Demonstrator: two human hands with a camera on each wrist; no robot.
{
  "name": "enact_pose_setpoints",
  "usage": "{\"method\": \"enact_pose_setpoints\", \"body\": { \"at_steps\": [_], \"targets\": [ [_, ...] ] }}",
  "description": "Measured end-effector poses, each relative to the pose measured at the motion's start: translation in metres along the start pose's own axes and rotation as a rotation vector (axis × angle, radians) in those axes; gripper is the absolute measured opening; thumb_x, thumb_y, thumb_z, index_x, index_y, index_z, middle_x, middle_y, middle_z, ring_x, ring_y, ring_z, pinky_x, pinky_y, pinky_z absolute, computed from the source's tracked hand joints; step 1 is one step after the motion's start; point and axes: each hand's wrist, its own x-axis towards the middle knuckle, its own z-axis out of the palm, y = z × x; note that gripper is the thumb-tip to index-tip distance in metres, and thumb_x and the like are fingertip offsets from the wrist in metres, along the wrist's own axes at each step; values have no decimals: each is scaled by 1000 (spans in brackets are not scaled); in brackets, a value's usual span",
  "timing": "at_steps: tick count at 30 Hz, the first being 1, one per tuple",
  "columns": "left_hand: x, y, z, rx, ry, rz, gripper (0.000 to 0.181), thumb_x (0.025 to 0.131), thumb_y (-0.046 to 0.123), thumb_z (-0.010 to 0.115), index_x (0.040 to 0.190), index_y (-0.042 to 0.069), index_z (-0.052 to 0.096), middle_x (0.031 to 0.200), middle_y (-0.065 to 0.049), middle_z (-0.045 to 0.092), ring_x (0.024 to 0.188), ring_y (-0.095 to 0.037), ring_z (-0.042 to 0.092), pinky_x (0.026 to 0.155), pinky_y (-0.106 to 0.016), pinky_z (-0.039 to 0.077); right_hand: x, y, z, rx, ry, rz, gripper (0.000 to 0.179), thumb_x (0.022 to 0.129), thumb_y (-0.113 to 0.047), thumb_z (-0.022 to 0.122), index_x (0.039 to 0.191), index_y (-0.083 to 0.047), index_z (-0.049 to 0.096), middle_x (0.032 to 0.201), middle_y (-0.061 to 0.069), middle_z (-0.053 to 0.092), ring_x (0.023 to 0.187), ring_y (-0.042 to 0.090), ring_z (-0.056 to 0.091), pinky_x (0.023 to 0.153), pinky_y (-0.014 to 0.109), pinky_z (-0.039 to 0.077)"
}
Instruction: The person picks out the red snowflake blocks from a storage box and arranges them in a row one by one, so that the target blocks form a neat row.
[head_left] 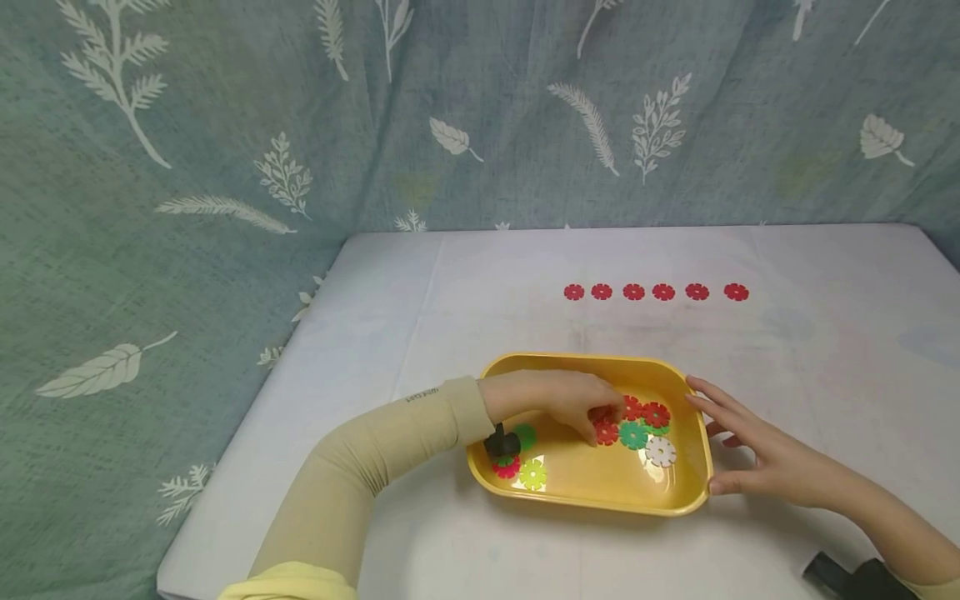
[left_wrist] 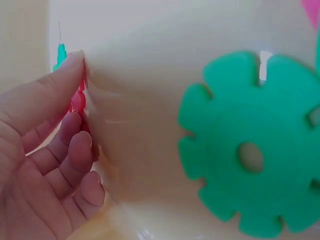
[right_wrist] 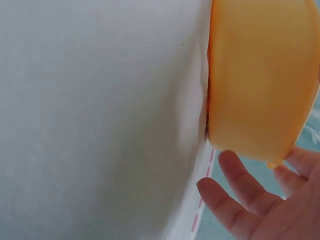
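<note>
In the head view my left hand reaches into a yellow tray. Its thumb and fingers pinch at a red flower-shaped disc, partly hidden by the fingers; the left wrist view shows the same hand with red between thumb and fingertips. More red discs, a green disc and a white disc lie beside it. My right hand touches the tray's right end with spread, fairly straight fingers. From the right wrist, those fingers rest by the tray wall.
A row of several red discs lies on the white-covered table beyond the tray. At the tray's left end are a yellow-green disc, a pink-red disc and a green disc. Patterned cloth hangs behind.
</note>
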Motion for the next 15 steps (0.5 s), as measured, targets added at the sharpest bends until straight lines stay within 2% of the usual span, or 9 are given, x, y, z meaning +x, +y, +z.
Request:
{"method": "enact_pose_setpoints", "body": {
  "at_steps": [3,9,15],
  "targets": [
    [0,-1,1,-12,6,-1,27,80,23,71,101,13,57,86,4,53,80,-6,46,69,-11,36,0,0,-1,-14,-16,-7,87,72,-30,76,143,-14,29,150,13,16,98,-2,48,74,23,50],
    [-1,-1,1,35,-1,29,25,80,24,71,98,12,58,89,4,51,83,-7,46,72,-11,36,-1,1,-3,-17,-54,-16,86,74,-31,74,144,-13,27,150,15,14,98,-2,48,73,22,49],
    [-3,3,0,42,-1,46,23,80,24,71,95,12,59,87,3,51,82,-7,45,72,-10,35,-2,1,-4,-29,-71,-30,87,75,-31,73,145,-13,24,151,13,11,98,-2,47,73,22,49]
  ]
}}
